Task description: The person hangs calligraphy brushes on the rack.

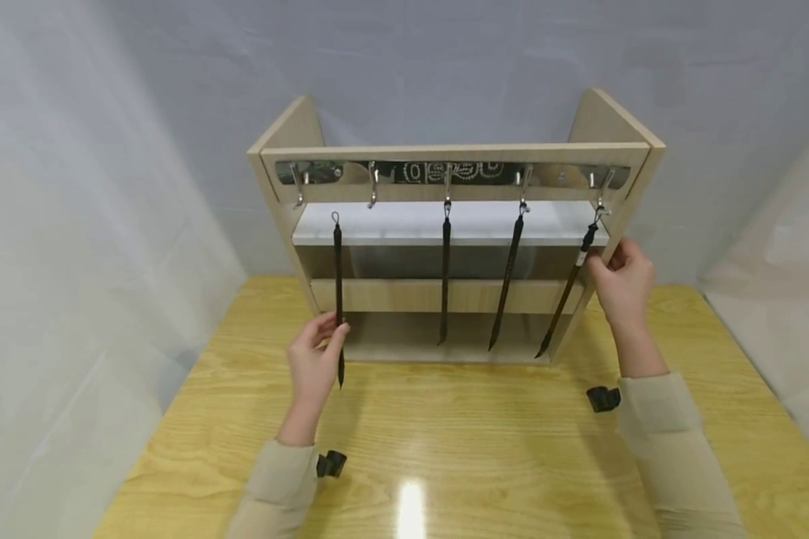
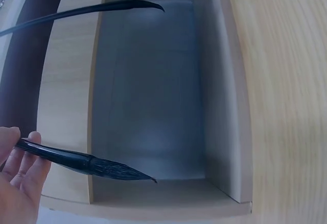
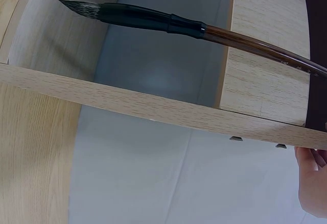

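Slim black brush w/ thin loop at its top (image 1: 338, 277) is left of ctr in the head view, near-vertical, tip down, loop clear of the shiny metal hooks (image 1: 374, 183). Bare L hand (image 1: 314, 355) pinches its lower part btwn thumb & fingers. In the L wrist view, its dark bristles point toward lower ctr, in front of the pale wood-grain rack (image 1: 391, 296).

Bare R hand (image 1: 625, 283), right of ctr, grips the rack's flat wooden right side panel (image 1: 600, 120), fingers on the outer side.

Two more black brushes (image 1: 446, 277) hang from the ctr hook & the next one right; a reddish-brown brush w/ white label (image 1: 565, 297) hangs slanted from the far-right hook. Hooks sit on a mirror-like metal strip (image 1: 392, 173) across upper ctr; white shelf (image 1: 404, 221) just below. Rack stands on a glossy yellow wood-grain table (image 1: 431, 419). Beige sleeves (image 1: 661, 408) at bottom, w/ small black devices (image 1: 603, 399) by the cuffs; pale sheeting (image 1: 445, 67) behind.
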`<move>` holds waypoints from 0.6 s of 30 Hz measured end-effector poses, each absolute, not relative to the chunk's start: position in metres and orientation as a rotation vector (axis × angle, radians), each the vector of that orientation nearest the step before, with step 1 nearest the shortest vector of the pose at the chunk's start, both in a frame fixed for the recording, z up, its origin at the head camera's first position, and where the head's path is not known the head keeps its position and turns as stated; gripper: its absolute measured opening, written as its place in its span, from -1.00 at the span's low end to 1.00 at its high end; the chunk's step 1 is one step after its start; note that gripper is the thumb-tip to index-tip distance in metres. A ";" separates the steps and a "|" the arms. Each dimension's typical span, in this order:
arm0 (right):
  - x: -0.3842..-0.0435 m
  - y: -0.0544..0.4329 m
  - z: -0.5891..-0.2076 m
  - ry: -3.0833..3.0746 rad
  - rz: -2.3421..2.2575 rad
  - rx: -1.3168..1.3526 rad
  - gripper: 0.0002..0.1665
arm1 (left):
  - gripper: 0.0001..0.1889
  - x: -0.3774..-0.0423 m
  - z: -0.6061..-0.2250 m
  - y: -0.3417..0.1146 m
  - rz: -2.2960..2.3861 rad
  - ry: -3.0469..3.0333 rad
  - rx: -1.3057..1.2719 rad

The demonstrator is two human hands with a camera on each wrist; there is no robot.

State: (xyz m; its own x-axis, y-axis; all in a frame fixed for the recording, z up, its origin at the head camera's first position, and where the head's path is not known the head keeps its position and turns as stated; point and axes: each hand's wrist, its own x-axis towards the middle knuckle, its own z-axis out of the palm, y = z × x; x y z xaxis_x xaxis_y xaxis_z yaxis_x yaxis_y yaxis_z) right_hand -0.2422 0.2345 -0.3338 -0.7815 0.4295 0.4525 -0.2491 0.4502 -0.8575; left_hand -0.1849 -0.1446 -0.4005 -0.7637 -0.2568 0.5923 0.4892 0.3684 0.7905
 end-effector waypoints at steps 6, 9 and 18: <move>-0.243 0.235 -0.334 -2.049 1.387 -0.142 -0.85 | -0.79 -0.184 -0.392 -0.135 -1.429 -1.927 -0.267; -0.244 0.235 -0.334 -2.039 1.398 -0.140 -0.84 | -0.81 -0.178 -0.380 -0.128 -1.413 -1.919 -0.299; -0.244 0.235 -0.334 -2.025 1.416 -0.140 -0.82 | -0.82 -0.167 -0.362 -0.114 -1.427 -1.878 -0.383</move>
State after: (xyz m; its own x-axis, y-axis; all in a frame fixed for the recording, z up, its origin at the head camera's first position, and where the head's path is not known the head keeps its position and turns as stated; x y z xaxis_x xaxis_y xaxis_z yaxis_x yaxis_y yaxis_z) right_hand -0.2436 0.2345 -0.3343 -0.7802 0.4361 0.4483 -0.2713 0.4099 -0.8708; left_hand -0.1668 -0.1139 -0.3619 -0.6856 -0.1905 0.7026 0.6259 0.3387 0.7025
